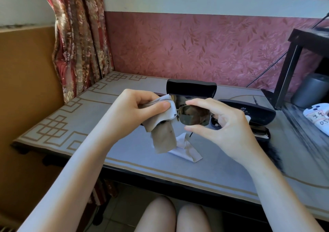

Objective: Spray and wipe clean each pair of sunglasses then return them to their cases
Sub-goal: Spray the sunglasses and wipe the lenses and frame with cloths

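Both hands are up over the worktop (124,160), mid-frame. Left hand (140,107) pinches a grey cloth (160,126) btwn thumb and fingers, wrapped round the lens at the left end of the sunglasses (194,115); rest of the cloth hangs down toward the worktop. Right hand (220,125) grips the other end of the frame, w/ index finger along the top rim, thumb under the lower rim, other fingers loosely curled behind. So the sunglasses sit btwn the two hands, held clear of the worktop, bare lens facing the camera.

Step in hand, as I judge it: wipe phase on this pair. Can't tell if spray has gone on; no spray bottle I can make out.

Next move prob: slide the cloth over to the exposed lens near the right hand, right hand gripping frame only, not glass. Then the pair goes into the open case (191,88) just behind the hands, lid standing upright. Second case (249,112) lies right of it, at right-centre of frame. White tissue (185,149) lies on the worktop below the hands.
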